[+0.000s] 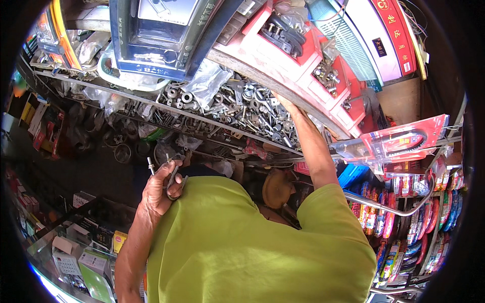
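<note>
My left hand is closed around metal hardware, held by the left side of the green shirt. A bent metal rod that looks like a U-bolt loops out below the fingers. A threaded end with a nut sticks up on the hand's left; whether it belongs to the same piece I cannot tell. My right hand reaches forward into the right part of a long tray of loose bolts, nuts and washers. Its fingers go in under a wooden shelf edge and are hidden.
Red bins of bolts stand above the shelf edge. A dark blue display case and a clear plastic bag rest over the tray. A red blister pack hangs at right, above a curved metal tube. Small boxes fill the lower left.
</note>
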The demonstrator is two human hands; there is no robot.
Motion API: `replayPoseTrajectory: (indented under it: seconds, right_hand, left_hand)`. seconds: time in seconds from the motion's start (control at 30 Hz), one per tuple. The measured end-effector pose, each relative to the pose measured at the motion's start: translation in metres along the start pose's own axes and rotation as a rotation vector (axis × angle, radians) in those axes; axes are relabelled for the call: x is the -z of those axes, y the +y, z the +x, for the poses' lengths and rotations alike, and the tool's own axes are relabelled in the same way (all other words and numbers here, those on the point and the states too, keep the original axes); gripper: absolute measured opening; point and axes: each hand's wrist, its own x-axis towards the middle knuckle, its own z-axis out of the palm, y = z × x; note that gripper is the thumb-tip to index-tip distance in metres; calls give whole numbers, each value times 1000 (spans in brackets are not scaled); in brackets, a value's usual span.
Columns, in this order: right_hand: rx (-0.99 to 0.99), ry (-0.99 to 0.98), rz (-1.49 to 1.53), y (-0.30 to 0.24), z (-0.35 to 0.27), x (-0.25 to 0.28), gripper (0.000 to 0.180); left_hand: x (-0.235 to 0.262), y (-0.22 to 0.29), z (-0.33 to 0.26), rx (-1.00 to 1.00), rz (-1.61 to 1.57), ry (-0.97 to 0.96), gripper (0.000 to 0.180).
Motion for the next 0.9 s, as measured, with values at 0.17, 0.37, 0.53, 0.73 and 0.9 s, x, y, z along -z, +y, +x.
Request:
replayPoseTrajectory:
  seconds: [0.17, 0.37, 0.53, 0.73, 0.9]
  right_hand:
    - [-3, 21, 15, 4, -6, 6, 50]
    - [-14, 46, 40, 16, -10, 21, 51]
    - [-21, 70, 80, 21, -6, 19, 51]
    - [-17, 120, 153, 13, -1, 4, 51]
    - [-30, 166, 243, -5, -11, -13, 52]
  left_hand:
    - [0, -2, 1, 2, 12, -13, 26]
    - [0, -4, 2, 11, 19, -21, 26]
    - [-2, -6, 2, 2, 64, -30, 26]
    - [-3, -7, 3, 10, 50, 3, 26]
    - [-2, -8, 2, 21, 38, 7, 27]
